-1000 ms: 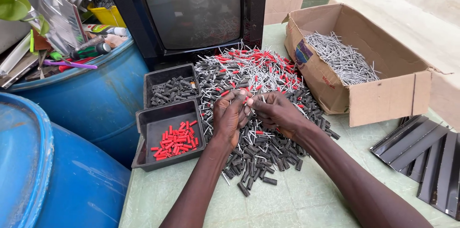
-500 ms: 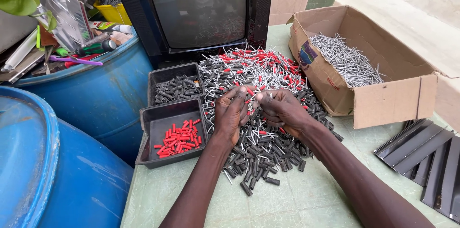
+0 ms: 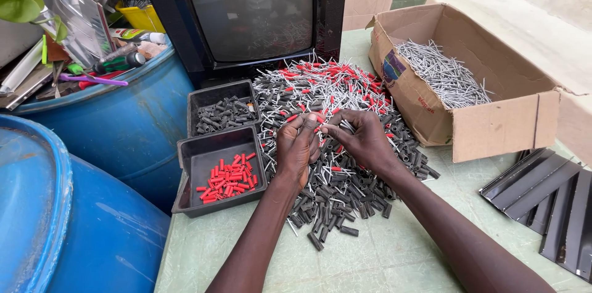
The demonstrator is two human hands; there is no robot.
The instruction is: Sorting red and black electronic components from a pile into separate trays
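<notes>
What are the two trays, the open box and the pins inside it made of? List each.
Two black rectangular trays: apparently plastic, smooth with moulded rims.
Open brown box: corrugated cardboard, matte, with folded flaps.
Thin grey pins: probably metal, given the silvery sheen.

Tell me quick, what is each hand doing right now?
Left hand: fingers curled, pinching a small piece over the pile of black and red sleeved pins.
Right hand: fingers closed on the same piece; too small to identify.

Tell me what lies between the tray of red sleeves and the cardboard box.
In the head view, the pile of black and red sleeves, with both hands working on it.
</notes>
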